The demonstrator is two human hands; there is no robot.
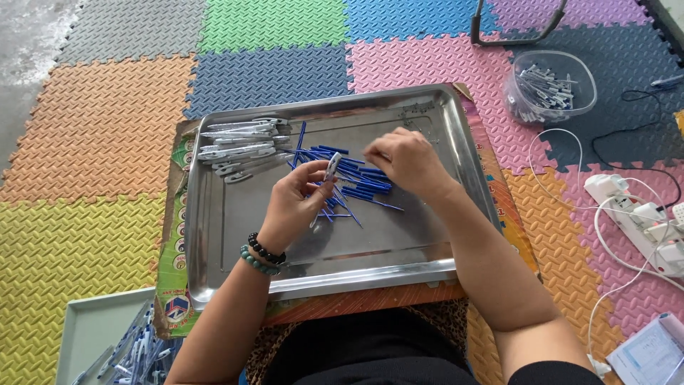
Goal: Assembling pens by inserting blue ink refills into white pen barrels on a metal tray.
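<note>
Far left on the steel tray (214, 242), a row of white pen barrels (239, 142) lies near the top corner. Moving in, the left hand (296, 203) pinches one white pen barrel (332, 167) upright between its fingers. Just beside it, the blue refills (353, 178) lie heaped mid-tray, and the right hand (410, 160) curls fingertips-down into them. Far right, a clear tub (552, 85) of pen parts.
</note>
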